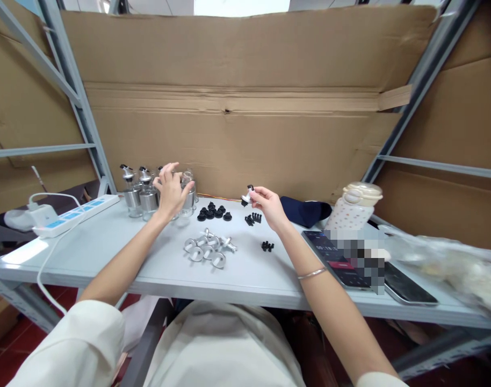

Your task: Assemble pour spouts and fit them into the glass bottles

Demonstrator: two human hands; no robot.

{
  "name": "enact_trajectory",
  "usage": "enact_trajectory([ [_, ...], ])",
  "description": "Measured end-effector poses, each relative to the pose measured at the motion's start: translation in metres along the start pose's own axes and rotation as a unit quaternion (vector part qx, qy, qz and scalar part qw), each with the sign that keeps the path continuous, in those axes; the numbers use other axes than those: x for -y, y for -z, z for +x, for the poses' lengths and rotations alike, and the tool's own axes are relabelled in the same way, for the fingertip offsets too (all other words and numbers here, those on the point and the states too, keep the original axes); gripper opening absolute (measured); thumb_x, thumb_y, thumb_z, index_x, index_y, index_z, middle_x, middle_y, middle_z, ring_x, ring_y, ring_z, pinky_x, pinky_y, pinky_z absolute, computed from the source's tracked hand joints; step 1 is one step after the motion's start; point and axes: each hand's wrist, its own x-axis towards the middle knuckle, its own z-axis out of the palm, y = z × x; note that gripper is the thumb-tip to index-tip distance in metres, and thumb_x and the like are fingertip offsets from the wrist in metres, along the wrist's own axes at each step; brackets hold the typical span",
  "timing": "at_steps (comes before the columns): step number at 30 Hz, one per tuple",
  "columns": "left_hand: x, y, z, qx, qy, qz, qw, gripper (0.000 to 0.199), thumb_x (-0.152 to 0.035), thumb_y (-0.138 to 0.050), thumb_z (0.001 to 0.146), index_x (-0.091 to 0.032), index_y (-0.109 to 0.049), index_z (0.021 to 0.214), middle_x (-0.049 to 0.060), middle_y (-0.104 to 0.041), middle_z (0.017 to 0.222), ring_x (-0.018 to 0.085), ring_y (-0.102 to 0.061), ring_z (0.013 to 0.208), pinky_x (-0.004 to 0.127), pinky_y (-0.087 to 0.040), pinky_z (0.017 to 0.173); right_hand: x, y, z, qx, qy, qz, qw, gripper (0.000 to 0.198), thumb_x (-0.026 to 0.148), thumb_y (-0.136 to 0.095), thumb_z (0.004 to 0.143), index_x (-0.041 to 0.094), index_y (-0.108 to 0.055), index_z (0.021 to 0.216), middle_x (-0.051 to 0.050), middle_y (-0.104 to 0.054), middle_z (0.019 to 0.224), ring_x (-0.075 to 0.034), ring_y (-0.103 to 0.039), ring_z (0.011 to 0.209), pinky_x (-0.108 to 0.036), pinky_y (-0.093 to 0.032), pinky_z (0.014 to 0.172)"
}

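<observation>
My left hand [172,188] is raised with its fingers spread, in front of the glass bottles at the back left. Two bottles [149,199] with metal bands and pourer tops show left of it; a glass bottle [188,196] without a pourer stands just right of it, partly behind the thumb. Between the thumb and fingers of my right hand [268,204] is a bottle pourer [246,196], silver with a black tip and black base, held above the table. Below it lie small black caps [253,219]. Black stoppers [214,212] sit between the hands.
Silver pourer parts [209,248] and small black pieces [267,246] lie toward the front. At right are a dotted cup [355,207], a tablet [330,258], a phone [410,285] and a plastic bag [450,263]. A power strip [78,215] lies left; cardboard [245,145] stands behind.
</observation>
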Motion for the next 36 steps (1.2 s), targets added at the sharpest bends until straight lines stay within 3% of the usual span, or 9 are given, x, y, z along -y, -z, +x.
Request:
enact_trajectory([
  [2, -0.015, 0.007, 0.004, -0.033, 0.001, -0.082, 0.996, 0.039, -0.054, -0.044, 0.088, -0.017, -0.052, 0.096, 0.019, -0.048, 0.132, 0.032, -0.04, 0.127, 0.049, -0.027, 0.103, 0.001, -0.001, -0.001, -0.003, 0.002, 0.001, 1.0, 0.034, 0.046, -0.074, 0.059, 0.019, -0.063, 0.076, 0.002, -0.055, 0.063, -0.009, -0.045, 0.054, -0.027, -0.04, 0.057],
  [4, -0.034, 0.014, 0.006, -0.012, 0.011, -0.21, 0.978, 0.037, -0.054, -0.047, 0.087, -0.018, -0.047, 0.099, 0.016, -0.056, 0.121, 0.026, -0.053, 0.113, 0.042, -0.039, 0.095, 0.002, -0.001, -0.001, -0.01, 0.008, 0.003, 1.0, 0.033, 0.047, -0.074, 0.06, 0.019, -0.062, 0.075, 0.002, -0.055, 0.063, -0.009, -0.045, 0.054, -0.027, -0.041, 0.057],
  [7, -0.07, 0.026, 0.0, 0.092, 0.051, -0.389, 0.915, 0.032, -0.05, -0.049, 0.087, -0.021, -0.04, 0.098, 0.008, -0.067, 0.095, 0.02, -0.063, 0.089, 0.035, -0.047, 0.083, 0.003, -0.001, 0.0, -0.034, 0.029, 0.008, 0.999, 0.032, 0.047, -0.072, 0.063, 0.019, -0.061, 0.075, 0.002, -0.054, 0.065, -0.011, -0.048, 0.058, -0.027, -0.041, 0.059],
  [9, -0.096, 0.035, -0.012, 0.15, 0.076, -0.467, 0.868, 0.029, -0.048, -0.049, 0.088, -0.022, -0.037, 0.094, 0.006, -0.068, 0.088, 0.019, -0.064, 0.085, 0.033, -0.049, 0.079, 0.005, -0.001, 0.001, -0.052, 0.047, 0.013, 0.997, 0.033, 0.048, -0.071, 0.065, 0.02, -0.06, 0.077, 0.001, -0.056, 0.068, -0.013, -0.053, 0.064, -0.027, -0.043, 0.063],
  [12, -0.128, 0.047, -0.034, 0.202, 0.108, -0.539, 0.811, 0.03, -0.05, -0.05, 0.088, -0.022, -0.039, 0.093, 0.006, -0.068, 0.087, 0.019, -0.063, 0.082, 0.032, -0.049, 0.076, 0.015, -0.003, -0.005, -0.067, 0.069, 0.016, 0.995, 0.034, 0.05, -0.07, 0.067, 0.02, -0.059, 0.079, -0.001, -0.06, 0.075, -0.016, -0.058, 0.072, -0.03, -0.046, 0.068],
  [15, -0.148, 0.052, -0.057, 0.246, 0.124, -0.567, 0.776, 0.033, -0.051, -0.053, 0.086, -0.022, -0.042, 0.097, 0.006, -0.068, 0.089, 0.02, -0.063, 0.084, 0.033, -0.047, 0.078, 0.031, -0.011, -0.025, -0.071, 0.085, 0.009, 0.994, 0.032, 0.048, -0.069, 0.069, 0.02, -0.059, 0.081, -0.004, -0.066, 0.082, -0.019, -0.061, 0.078, -0.033, -0.049, 0.075],
  [21, -0.162, 0.049, -0.077, 0.281, 0.145, -0.552, 0.771, 0.025, -0.041, -0.051, 0.09, -0.02, -0.044, 0.102, 0.004, -0.064, 0.093, 0.017, -0.059, 0.088, 0.029, -0.044, 0.08, 0.069, -0.038, -0.087, -0.13, 0.177, 0.023, 0.975, 0.015, 0.033, -0.062, 0.084, 0.02, -0.06, 0.091, -0.005, -0.072, 0.09, -0.016, -0.065, 0.081, -0.03, -0.05, 0.074],
  [25, -0.162, 0.046, -0.082, 0.281, 0.128, -0.544, 0.78, 0.023, -0.039, -0.051, 0.091, -0.02, -0.046, 0.102, 0.002, -0.061, 0.092, 0.016, -0.057, 0.086, 0.027, -0.043, 0.078, 0.078, -0.049, -0.104, -0.139, 0.243, 0.059, 0.958, 0.01, 0.031, -0.053, 0.091, 0.023, -0.054, 0.096, -0.004, -0.073, 0.093, -0.015, -0.067, 0.082, -0.027, -0.051, 0.069],
  [36, -0.164, 0.035, -0.103, 0.231, 0.123, -0.592, 0.763, 0.021, -0.032, -0.055, 0.088, -0.021, -0.048, 0.104, 0.003, -0.057, 0.097, 0.015, -0.056, 0.088, 0.026, -0.044, 0.08, 0.06, -0.047, -0.101, -0.042, 0.213, 0.128, 0.968, 0.01, 0.026, -0.054, 0.091, 0.023, -0.056, 0.1, -0.002, -0.069, 0.091, -0.017, -0.067, 0.086, -0.033, -0.054, 0.078],
])
